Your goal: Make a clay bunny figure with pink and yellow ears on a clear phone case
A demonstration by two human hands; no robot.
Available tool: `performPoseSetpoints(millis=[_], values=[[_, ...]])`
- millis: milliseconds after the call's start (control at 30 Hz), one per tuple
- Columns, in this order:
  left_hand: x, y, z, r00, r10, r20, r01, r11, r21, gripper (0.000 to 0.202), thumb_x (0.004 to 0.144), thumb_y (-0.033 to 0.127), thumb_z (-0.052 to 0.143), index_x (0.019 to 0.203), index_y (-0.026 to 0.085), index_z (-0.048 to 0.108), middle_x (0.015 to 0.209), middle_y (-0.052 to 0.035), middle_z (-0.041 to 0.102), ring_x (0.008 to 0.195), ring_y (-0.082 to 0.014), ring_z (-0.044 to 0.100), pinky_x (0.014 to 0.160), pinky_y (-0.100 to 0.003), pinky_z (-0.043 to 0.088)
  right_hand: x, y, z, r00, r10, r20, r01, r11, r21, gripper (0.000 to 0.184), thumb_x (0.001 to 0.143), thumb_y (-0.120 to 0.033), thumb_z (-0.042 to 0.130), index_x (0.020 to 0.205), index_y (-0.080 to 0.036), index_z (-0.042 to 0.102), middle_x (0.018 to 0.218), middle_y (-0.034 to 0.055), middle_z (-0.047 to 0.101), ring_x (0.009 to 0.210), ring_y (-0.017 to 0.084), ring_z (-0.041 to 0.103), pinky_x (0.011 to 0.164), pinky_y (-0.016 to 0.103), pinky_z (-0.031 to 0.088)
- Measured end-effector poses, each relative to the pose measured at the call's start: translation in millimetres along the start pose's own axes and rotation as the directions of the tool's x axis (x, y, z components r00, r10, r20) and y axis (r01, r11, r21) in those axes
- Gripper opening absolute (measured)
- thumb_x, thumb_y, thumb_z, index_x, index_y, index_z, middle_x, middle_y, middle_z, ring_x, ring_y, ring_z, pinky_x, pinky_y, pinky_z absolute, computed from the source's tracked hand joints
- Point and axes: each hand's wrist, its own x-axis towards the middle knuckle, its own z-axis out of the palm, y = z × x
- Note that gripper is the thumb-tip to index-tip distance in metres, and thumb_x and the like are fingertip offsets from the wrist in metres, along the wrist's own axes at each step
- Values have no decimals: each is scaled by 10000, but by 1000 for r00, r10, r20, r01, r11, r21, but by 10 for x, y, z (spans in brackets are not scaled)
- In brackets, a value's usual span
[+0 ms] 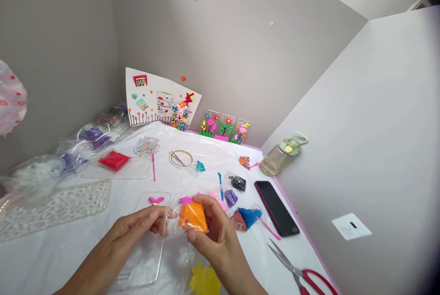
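Observation:
A lump of orange modelling clay [193, 216] in a clear plastic bag is gripped between the thumb and fingers of my right hand [216, 240]. My left hand [151, 222] has its fingers curled at the loose left end of that bag [172, 226]. Beneath the left hand lies a clear plastic case [158, 258] with pink bunny-ear shapes [156, 200] near its top. Yellow clay [205, 280] in a wrapper sits just below the right hand. Pink clay [218, 200] shows partly behind the fingers.
Red-handled scissors [295, 271], a phone [277, 208] and a bottle [280, 156] line the right side. Purple clay [231, 198], blue clay [249, 217] and black clay [238, 183] lie nearer. Red clay [114, 161] and rhinestones [146, 146] are at left. Decorated cases [226, 125] lean at the back.

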Motion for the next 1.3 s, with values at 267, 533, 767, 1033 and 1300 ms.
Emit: performPoseSetpoints(millis=[267, 533, 767, 1033, 1300], values=[[22, -76, -8, 986, 155, 54, -160, 979, 123, 381, 924, 561, 506, 999, 322, 794, 733, 14, 707, 803, -215, 715, 881, -358, 591, -2, -22, 11, 999, 47, -5, -46, 997, 54, 327, 790, -331, 822, 1016, -227, 609, 917, 4, 674, 859, 148, 617, 771, 261, 446], [-45, -150, 38, 841, 535, -80, -489, 814, 313, 220, 898, 422, 684, 1105, 395, 753, 794, 44, 665, 827, -165, 670, 796, -248, 574, -21, 57, 61, 998, 58, 16, -59, 995, 83, 325, 761, -316, 839, 975, -208, 620, 874, -3, 640, 786, 129, 577, 720, 246, 427], [41, -77, -34, 779, 626, -28, -541, 694, 474, 196, 878, 383, 722, 1074, 387, 731, 803, 65, 664, 867, -177, 658, 1002, -341, 461, -28, 110, 76, 1000, -7, -10, 7, 999, -45, 251, 789, -277, 791, 970, -217, 628, 860, -6, 633, 778, 143, 571, 729, 266, 441], [39, -84, -52, 768, 640, -8, -559, 678, 477, 192, 916, 388, 667, 1104, 397, 710, 846, 80, 694, 936, -163, 692, 1165, -362, 383, -66, 130, 150, 995, -77, -65, 73, 995, -69, 211, 803, -232, 755, 976, -235, 634, 854, -14, 631, 788, 143, 578, 731, 253, 458], [9, -106, 19, 722, 692, 24, -591, 598, 541, 243, 923, 332, 647, 1164, 365, 645, 922, 79, 706, 963, -144, 691, 1200, -336, 343, -53, 178, 180, 996, -29, -87, 26, 999, -44, 217, 793, -263, 757, 941, -221, 603, 825, -17, 601, 744, 139, 551, 693, 256, 443]])
